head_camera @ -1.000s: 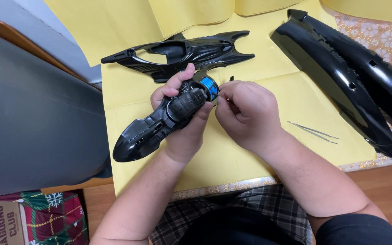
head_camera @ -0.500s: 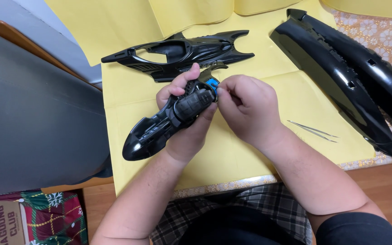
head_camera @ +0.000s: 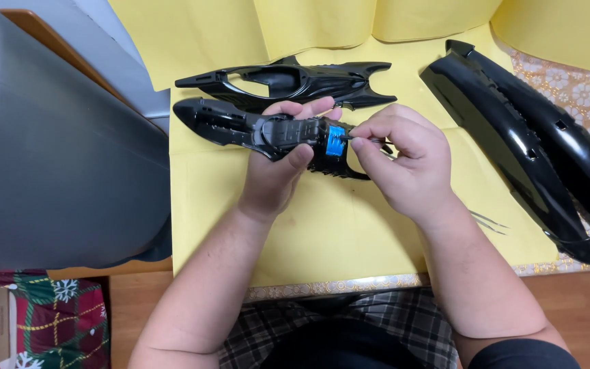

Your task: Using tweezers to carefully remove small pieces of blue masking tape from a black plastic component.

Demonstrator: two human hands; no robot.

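Both hands grip: left hand (head_camera: 278, 167) wraps the light, stiff, glossy black plastic model hull (head_camera: 268, 130) mid-body, right hand (head_camera: 397, 154) pinching a thin tool (head_camera: 363, 140).

- a black shell piece (head_camera: 288, 80) lies on yellow paper (head_camera: 322, 239)
- two long black panels (head_camera: 513, 137) at right
- tweezers (head_camera: 487, 221) beside them
- grey chair (head_camera: 42, 157) at left
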